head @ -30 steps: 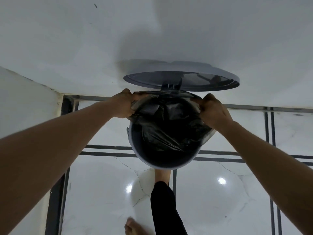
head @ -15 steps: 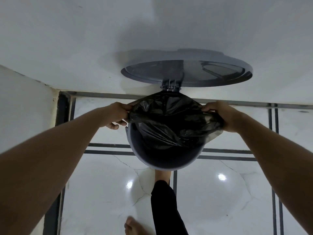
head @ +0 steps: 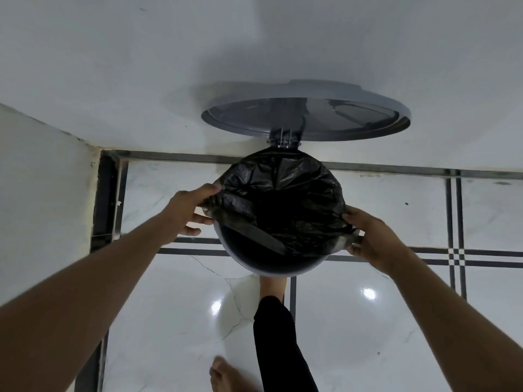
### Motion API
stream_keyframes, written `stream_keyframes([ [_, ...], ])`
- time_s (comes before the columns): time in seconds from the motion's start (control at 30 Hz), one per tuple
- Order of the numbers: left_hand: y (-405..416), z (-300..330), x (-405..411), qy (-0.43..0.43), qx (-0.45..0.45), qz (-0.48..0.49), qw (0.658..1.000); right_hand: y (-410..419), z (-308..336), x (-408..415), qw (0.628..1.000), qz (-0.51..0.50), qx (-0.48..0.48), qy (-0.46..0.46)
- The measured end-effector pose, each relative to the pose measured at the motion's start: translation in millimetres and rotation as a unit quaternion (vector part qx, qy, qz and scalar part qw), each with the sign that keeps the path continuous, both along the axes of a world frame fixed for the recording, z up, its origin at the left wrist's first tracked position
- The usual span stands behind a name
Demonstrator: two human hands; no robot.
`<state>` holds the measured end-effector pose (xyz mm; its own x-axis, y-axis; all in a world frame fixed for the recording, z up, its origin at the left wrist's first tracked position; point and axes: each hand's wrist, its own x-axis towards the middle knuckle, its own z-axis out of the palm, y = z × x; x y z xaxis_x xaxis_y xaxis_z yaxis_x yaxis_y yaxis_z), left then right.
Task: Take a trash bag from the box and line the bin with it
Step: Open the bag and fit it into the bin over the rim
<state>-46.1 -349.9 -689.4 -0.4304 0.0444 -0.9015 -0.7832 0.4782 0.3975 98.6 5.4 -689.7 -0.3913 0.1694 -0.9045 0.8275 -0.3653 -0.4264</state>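
Note:
A round grey pedal bin [head: 278, 271] stands on the floor against the wall, its lid [head: 305, 120] swung up and open. A black trash bag [head: 280, 202] lies in its mouth, folded over the far rim and both side rims; the near rim is bare. My left hand [head: 188, 210] grips the bag's edge at the bin's left rim. On the right rim, my right hand [head: 373, 236] holds the bag's edge stretched over the outside. The box is out of view.
White walls meet in a corner at the left [head: 96, 154]. The floor is glossy white tile with dark lines [head: 455, 222]. One foot [head: 273, 285] in a black trouser leg presses at the bin's base; the other bare foot [head: 223, 374] stands nearer.
Both hands have slid from the back of the rim down along its sides toward me, pulling the bag's edge over more of the rim. The bag is now spread wider and its mouth is open.

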Motion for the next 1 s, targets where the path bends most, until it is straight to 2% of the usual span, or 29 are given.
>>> stream_keyframes([
  [0.1,15.6,-0.5,31.5,0.074,-0.008,0.002,0.997,-13.8,1.8,15.3,0.998,-0.017,0.025,0.054],
  [0.23,9.8,-17.6,66.1,0.178,-0.017,0.125,0.976,-32.5,3.8,32.4,0.989,-0.079,0.092,0.089],
  [0.33,5.7,-18.0,87.0,0.229,-0.015,0.182,0.956,-43.8,0.3,39.5,0.982,-0.113,0.139,0.063],
  [0.43,11.0,-9.8,105.8,0.285,-0.077,0.135,0.946,-56.3,-3.9,44.2,0.98,-0.161,0.113,0.028],
  [0.57,20.0,-5.1,128.3,0.316,-0.108,0.055,0.941,-65.9,-3.4,52.4,0.977,-0.2,0.065,0.031],
  [0.67,32.8,-0.4,142.3,0.306,-0.042,0.018,0.951,-69.5,-0.8,64.1,0.987,-0.154,0.041,0.036],
  [0.77,32.7,-9.0,154.4,0.326,-0.006,-0.034,0.945,-79.6,-3.8,76.9,0.991,-0.115,0.063,0.035],
  [0.9,25.8,-26.9,161.6,0.332,-0.088,-0.082,0.936,-88.7,-15.8,81.3,0.985,-0.121,0.119,0.026],
  [1.0,22.0,-35.1,149.5,0.334,-0.146,-0.069,0.929,-87.0,-23.0,75.4,0.981,-0.144,0.131,0.015],
])
